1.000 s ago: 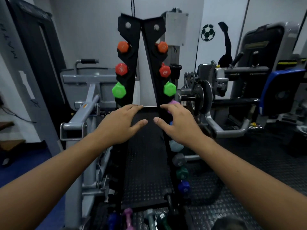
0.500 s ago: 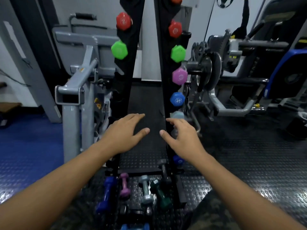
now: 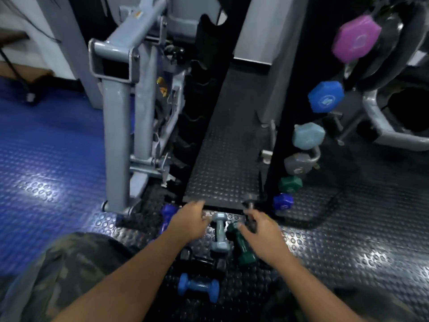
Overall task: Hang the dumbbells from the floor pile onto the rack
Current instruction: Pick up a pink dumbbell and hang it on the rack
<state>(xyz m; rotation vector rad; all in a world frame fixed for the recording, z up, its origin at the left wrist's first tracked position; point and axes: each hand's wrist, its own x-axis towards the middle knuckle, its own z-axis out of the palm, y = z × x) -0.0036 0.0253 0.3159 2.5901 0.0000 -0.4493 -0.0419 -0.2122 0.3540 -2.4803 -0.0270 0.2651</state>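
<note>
Several small dumbbells lie in a pile on the floor at the rack's foot: a light grey one [image 3: 219, 233], a dark green one [image 3: 242, 251], a blue one [image 3: 198, 287], a dark blue one [image 3: 167, 216] and a black one [image 3: 202, 260]. My left hand [image 3: 190, 223] is low over the pile's left part, fingers apart, beside the light grey dumbbell. My right hand [image 3: 262, 235] hovers over the dark green dumbbell, thumb spread, fingertips near a dark grey dumbbell [image 3: 250, 204]. The black rack's right post [image 3: 276, 145] carries several coloured dumbbells. The left post [image 3: 192, 117] shows empty slots.
A grey machine frame [image 3: 117, 126] stands close on the left of the rack. Another machine with weight plates [image 3: 394, 66] is at the right. Black studded matting [image 3: 348, 228] covers the floor here, with blue matting [image 3: 46, 159] at the left. My camouflage-clad knee [image 3: 62, 263] is at the lower left.
My view has tilted down from the rack's upper pegs to its foot. Both hands have dropped from mid-rack height to the floor pile.
</note>
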